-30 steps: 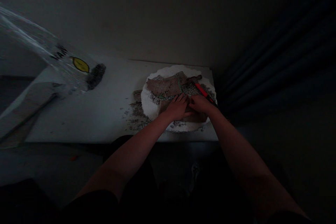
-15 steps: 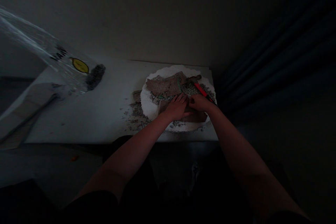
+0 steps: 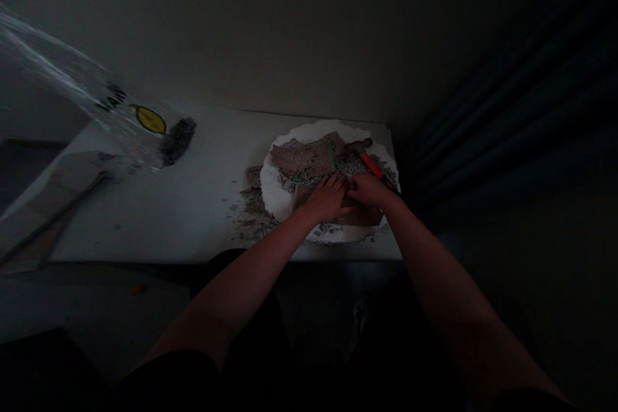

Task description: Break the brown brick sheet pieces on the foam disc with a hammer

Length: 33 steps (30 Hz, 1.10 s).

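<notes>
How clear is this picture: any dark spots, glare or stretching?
Head view: very dim all over; the curtain-like folds nearly sink into black; the white disc is brightest; the clear plastic bag shows pale glare streaks and looks stretched; too dark to tell whether the right hand grips anything.

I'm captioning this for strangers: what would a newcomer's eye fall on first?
Probably the clear bag with its yellow oval, at the picture's left. Next, the red-handled tool on the white rounded base, beyond the right hand. The left hand lies over a brown piece there.
</notes>
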Motion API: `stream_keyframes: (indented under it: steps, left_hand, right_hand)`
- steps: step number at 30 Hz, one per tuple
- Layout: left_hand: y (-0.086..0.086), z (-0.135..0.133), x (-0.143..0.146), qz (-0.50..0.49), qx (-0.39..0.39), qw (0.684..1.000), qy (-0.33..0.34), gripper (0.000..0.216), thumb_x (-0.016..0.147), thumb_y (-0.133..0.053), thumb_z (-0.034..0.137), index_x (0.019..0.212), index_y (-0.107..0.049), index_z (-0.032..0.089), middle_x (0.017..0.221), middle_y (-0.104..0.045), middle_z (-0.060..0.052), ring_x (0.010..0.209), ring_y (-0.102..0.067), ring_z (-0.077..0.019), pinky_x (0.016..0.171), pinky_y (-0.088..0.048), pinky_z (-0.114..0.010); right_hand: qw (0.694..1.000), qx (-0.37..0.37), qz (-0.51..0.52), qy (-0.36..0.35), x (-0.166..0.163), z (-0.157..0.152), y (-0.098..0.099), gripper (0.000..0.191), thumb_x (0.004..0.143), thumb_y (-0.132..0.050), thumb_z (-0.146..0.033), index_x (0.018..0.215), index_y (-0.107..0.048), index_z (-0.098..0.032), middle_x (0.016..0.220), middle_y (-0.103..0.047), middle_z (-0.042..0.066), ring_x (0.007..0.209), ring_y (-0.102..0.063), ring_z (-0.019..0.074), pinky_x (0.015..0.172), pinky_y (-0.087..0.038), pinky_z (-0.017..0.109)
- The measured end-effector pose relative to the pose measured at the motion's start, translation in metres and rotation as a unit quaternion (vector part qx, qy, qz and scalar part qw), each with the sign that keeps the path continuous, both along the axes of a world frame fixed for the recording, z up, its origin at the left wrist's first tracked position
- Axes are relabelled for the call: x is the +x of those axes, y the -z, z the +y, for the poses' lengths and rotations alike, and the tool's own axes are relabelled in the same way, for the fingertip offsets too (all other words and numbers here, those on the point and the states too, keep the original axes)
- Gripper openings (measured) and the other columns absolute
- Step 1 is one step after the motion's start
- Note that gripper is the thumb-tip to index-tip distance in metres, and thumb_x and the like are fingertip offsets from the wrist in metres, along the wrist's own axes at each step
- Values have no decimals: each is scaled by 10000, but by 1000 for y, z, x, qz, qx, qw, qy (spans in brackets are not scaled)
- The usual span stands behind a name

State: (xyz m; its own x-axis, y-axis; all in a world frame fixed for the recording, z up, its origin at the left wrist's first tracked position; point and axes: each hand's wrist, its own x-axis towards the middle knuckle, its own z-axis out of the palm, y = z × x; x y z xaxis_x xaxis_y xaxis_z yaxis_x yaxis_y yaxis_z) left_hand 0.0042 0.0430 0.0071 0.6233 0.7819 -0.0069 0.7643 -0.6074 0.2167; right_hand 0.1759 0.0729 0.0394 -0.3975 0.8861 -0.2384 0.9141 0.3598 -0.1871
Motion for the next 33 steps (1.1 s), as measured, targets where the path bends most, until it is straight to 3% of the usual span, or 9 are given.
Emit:
stream_keyframes:
  steps: [6,33]
  left_hand:
    - [2,1,-1,-3,-2,1000,2,822,917,-483,650,1551,-347,143,1620,-347,-156,1540,-190,-318,1242,-170,-469]
    - [2,1,0,-6,-4,1000,0,806,939,-445,645,1533,-367,106,1618,-346,-163,1536,-198,-312,1243,-175,-448]
  right_hand:
    - [1000,-7,4,0,0,2,0,174,876,-618,-264,914,-739,-145,918,-745,99,828,-652,202,676,-410,265]
    - [1000,-3,6,-9,-3,-1,-4,157,884,-591,-239,892,-710,-137,928,-739,107,830,-642,209,680,-390,280]
